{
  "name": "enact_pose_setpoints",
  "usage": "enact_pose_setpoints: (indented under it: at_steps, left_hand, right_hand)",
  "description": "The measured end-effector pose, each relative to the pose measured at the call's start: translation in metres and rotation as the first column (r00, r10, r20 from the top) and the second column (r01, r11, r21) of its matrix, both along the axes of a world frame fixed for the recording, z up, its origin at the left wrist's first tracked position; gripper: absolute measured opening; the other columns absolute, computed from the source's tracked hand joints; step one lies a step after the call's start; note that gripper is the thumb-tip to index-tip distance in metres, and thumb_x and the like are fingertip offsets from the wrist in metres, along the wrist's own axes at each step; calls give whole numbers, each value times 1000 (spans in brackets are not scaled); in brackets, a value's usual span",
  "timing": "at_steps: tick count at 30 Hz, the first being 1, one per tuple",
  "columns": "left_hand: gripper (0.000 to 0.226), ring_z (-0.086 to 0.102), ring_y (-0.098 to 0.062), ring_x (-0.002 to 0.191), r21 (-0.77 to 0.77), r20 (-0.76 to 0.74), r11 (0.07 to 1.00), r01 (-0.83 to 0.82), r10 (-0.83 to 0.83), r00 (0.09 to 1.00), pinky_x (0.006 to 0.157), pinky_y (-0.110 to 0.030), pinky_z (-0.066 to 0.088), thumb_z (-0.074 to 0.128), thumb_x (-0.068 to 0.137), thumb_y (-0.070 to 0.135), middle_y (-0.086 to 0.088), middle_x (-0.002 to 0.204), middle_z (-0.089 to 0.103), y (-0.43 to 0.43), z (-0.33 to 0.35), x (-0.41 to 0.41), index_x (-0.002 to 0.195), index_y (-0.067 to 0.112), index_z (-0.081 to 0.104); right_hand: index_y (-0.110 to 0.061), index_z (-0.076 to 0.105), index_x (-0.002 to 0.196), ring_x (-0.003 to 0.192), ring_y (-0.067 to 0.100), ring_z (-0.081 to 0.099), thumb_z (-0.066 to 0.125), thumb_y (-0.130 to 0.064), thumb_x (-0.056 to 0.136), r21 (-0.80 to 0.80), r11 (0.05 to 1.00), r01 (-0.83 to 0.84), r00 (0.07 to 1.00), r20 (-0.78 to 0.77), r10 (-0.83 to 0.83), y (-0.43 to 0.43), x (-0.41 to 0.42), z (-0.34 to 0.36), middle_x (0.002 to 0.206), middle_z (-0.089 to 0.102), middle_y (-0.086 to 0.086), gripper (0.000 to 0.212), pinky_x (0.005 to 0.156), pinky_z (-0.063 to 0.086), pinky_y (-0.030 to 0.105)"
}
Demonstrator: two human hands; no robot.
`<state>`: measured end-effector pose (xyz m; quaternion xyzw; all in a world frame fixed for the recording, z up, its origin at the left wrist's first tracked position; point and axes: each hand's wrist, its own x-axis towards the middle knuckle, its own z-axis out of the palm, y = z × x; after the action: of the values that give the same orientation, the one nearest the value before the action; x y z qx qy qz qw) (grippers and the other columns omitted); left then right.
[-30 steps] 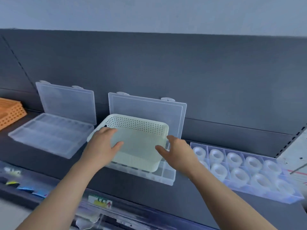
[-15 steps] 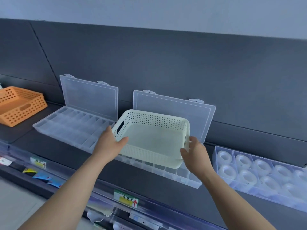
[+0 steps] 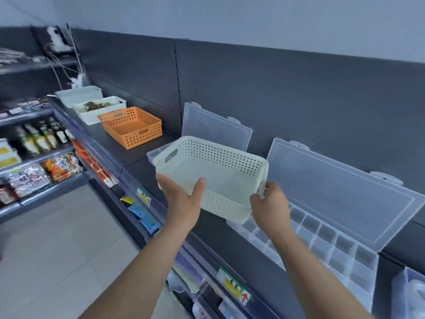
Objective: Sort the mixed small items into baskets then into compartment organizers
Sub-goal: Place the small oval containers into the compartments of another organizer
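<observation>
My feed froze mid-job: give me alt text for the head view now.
Left hand and right hand hold an empty white basket above the dark shelf. One open clear organizer lies behind it, a second organizer to its right; an orange basket sits farther left.

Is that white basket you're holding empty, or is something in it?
Empty. The white basket shows only its bare pale floor; nothing lies inside.

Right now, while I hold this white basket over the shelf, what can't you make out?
All in the head view.
1. Tray of the far organizer, mostly hidden behind the held white basket.
2. Fingers of the left hand, hidden under that basket.
3. Contents of the far white basket: dark, too blurred to identify.
4. The clear container at lower right, cut off by the frame edges.
</observation>
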<state>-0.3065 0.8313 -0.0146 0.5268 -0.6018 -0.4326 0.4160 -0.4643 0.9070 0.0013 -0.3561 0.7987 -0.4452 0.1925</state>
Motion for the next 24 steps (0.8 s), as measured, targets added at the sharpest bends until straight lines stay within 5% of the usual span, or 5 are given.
enact_pose_setpoints:
  at_steps: [2, 5, 8, 17, 24]
  left_hand:
    - [102, -19, -11, 144, 46, -4, 999, -16, 17, 1000, 113, -25, -6, 51, 92, 49, -1, 156, -29, -14, -1, 20, 145, 11, -28]
    - [115, 4, -20, 148, 130, -127, 984, -122, 139, 982, 118, -42, 16, 67, 79, 56, 1, 160, -12, -49, 1, 62, 146, 34, -23]
    - [119, 40, -27, 134, 172, -266, 974, -150, 192, 945, 96, -58, 45, 83, 47, 65, 8, 154, 19, -98, 2, 124, 134, 63, 1]
    - [89, 59, -20, 109, 116, -306, 979, -170, 198, 931, 76, -44, 59, 73, 72, 28, 4, 131, 49, -248, 29, 316, 140, 51, 20]
    - [60, 66, -18, 102, 152, -307, 980, -126, 168, 937, 70, -33, 58, 64, 89, 27, 3, 133, 55, -360, 41, 403, 142, 29, 37]
  right_hand:
    - [-10, 48, 111, 78, 23, 61, 46, -8, 84, -22, 998, -62, 998, 17, 62, -26, 28, 1, 96, 63, 3, 27, 52, 42, 26]
    - [-13, 44, 115, 85, 22, 62, 47, -12, 85, -64, 987, -147, 989, 26, 149, -67, 76, 7, 103, 61, -1, 30, 59, 49, 30]
    - [-14, 41, 116, 91, 20, 61, 51, -15, 86, -106, 965, -239, 970, 25, 243, -114, 128, 9, 108, 58, -3, 32, 68, 53, 34]
    - [-13, 31, 134, 89, 10, 55, 63, -32, 88, -207, 919, -337, 933, 60, 356, -283, 265, 25, 106, 49, -10, 59, 58, 38, 18]
    - [-18, 59, 115, 79, 0, 59, 58, -27, 92, -152, 848, -509, 848, 82, 524, -406, 325, 33, 95, 64, -11, 25, 52, 41, 12]
